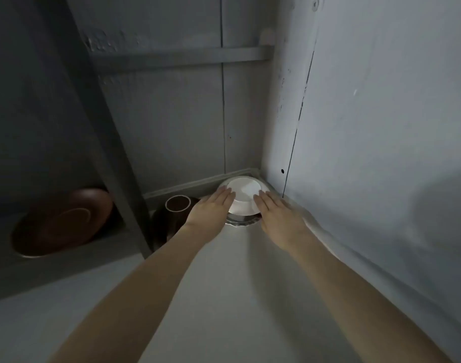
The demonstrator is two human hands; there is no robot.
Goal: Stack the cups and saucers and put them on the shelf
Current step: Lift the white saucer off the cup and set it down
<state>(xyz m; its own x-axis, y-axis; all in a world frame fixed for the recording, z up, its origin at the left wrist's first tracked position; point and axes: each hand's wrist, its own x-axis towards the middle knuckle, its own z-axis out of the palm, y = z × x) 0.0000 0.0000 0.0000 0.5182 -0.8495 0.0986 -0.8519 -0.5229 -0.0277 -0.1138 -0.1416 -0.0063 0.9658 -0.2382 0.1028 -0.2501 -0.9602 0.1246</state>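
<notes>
A stack of white saucers (243,196), upside down, sits in the far right corner of the white shelf (224,271), with a scalloped rim showing at its base. My left hand (213,209) presses flat against the stack's left side. My right hand (274,213) lies against its right side, fingers extended. Both arms reach in from the bottom of the view. Just left of the stack stands a dark brown cup (177,204) with a pale rim, upside down.
A grey upright divider (114,166) splits the shelf. Behind it on the left leans a brown saucer (64,221). The side wall (381,127) closes in on the right and the back panel (185,121) stands right behind the stack.
</notes>
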